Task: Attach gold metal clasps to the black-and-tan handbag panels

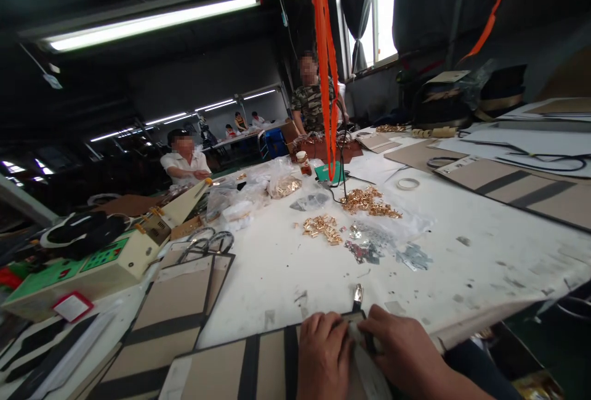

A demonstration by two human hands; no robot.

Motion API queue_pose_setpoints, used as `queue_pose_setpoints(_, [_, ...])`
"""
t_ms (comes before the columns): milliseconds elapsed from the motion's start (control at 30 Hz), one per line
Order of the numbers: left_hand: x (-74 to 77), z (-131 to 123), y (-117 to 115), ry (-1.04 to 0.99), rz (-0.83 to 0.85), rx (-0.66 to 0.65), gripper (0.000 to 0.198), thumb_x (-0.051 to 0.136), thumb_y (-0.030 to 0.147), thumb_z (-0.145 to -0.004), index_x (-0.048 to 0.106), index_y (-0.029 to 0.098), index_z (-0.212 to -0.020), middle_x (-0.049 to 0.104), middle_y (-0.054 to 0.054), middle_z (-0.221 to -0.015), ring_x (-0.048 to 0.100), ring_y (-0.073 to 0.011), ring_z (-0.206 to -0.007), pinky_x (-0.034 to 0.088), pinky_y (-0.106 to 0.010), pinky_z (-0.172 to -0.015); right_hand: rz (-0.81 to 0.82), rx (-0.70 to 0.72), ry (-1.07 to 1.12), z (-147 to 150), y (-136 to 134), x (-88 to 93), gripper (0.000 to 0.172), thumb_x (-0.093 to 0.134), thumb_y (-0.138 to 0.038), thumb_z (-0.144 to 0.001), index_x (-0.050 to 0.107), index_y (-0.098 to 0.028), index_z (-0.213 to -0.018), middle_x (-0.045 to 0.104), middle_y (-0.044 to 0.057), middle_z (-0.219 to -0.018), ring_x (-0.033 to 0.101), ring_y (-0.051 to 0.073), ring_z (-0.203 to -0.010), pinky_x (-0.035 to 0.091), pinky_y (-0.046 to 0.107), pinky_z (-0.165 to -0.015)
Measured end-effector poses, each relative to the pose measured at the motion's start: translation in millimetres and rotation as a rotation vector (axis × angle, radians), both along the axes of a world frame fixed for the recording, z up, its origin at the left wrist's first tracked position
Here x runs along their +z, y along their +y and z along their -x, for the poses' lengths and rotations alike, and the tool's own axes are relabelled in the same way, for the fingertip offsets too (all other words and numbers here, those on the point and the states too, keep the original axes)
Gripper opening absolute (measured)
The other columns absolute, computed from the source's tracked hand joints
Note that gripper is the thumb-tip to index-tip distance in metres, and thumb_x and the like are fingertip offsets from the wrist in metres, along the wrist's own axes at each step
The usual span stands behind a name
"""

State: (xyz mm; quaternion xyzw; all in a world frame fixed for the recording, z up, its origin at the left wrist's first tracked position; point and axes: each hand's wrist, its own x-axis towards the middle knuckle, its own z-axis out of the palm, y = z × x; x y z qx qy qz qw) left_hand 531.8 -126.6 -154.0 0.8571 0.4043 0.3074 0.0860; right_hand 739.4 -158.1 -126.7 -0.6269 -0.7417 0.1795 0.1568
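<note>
In front of me lies a beige panel (226, 366) with dark stripes. My left hand (323, 354) rests on its right part, fingers together and bent down at the far edge. Close beside it, my right hand (404, 348) is closed, thumb and fingers round a small dark piece that I cannot make out. A pale grey strip (367, 366) runs between the two hands. Just beyond the fingertips, a short black tab with a shiny metal end (358, 294) sticks out past the panel's edge.
Gold-coloured metal fittings (369, 202) and flat silvery pieces (414, 256) lie in heaps on the white table (258, 271). Striped panels (170, 314) are stacked at left beside a green-topped machine (92, 271). Orange ribbons (325, 68) hang overhead. Co-workers (184, 163) are across the table.
</note>
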Motion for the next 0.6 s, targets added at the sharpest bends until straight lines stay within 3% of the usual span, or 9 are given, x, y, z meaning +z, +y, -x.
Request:
queue_pose_setpoints(133, [-3.8, 2.7, -0.4, -0.014, 0.092, 0.041, 0.028, 0.065, 0.018, -0.092, 0.078, 0.031, -0.113, 0.077, -0.010, -0.110, 0.068, -0.0318, -0.102, 0.061, -0.054, -0.085, 0.015, -0.018, 0.014, 0.8, 2.2, 0.7, 0.023, 0.061, -0.016, -0.087, 0.078, -0.029, -0.098, 0.071, 0.003, -0.100, 0.075, 0.025, -0.091, 0.043, 0.029, -0.073])
queue_pose_setpoints(267, [-3.7, 9.2, -7.8, 0.035, 0.070, -0.027, 0.044, 0.061, 0.017, -0.094, 0.071, 0.029, -0.135, 0.075, -0.010, -0.130, 0.067, -0.0316, -0.116, 0.061, -0.053, -0.099, -0.010, 0.034, -0.019, 0.6, -1.6, -6.3, 0.025, 0.060, -0.013, -0.083, 0.075, -0.027, -0.097, 0.070, 0.004, -0.101, 0.074, 0.024, -0.093, 0.044, 0.029, -0.074])
queue_pose_setpoints(367, [1.4, 9.9, -15.3, 0.084, 0.099, -0.010, 0.045, 0.061, 0.015, -0.094, 0.071, 0.026, -0.136, 0.073, -0.009, -0.136, 0.066, -0.0310, -0.123, 0.059, -0.053, -0.107, -0.009, 0.056, -0.058, -1.2, -3.6, -8.4, 0.030, 0.060, -0.009, -0.079, 0.074, -0.026, -0.099, 0.069, 0.004, -0.103, 0.073, 0.024, -0.093, 0.045, 0.030, -0.074])
queue_pose_setpoints(600, [3.1, 7.6, -22.2, 0.235, 0.079, 0.005, 0.050, 0.057, 0.026, -0.102, 0.058, 0.021, -0.151, 0.061, -0.009, -0.154, 0.056, -0.0306, -0.140, 0.049, -0.053, -0.118, -0.012, 0.121, -0.131, -9.8, -4.5, 5.5, 0.019, 0.060, -0.026, -0.095, 0.071, -0.024, -0.110, 0.068, 0.006, -0.112, 0.070, 0.023, -0.096, 0.046, 0.030, -0.076])
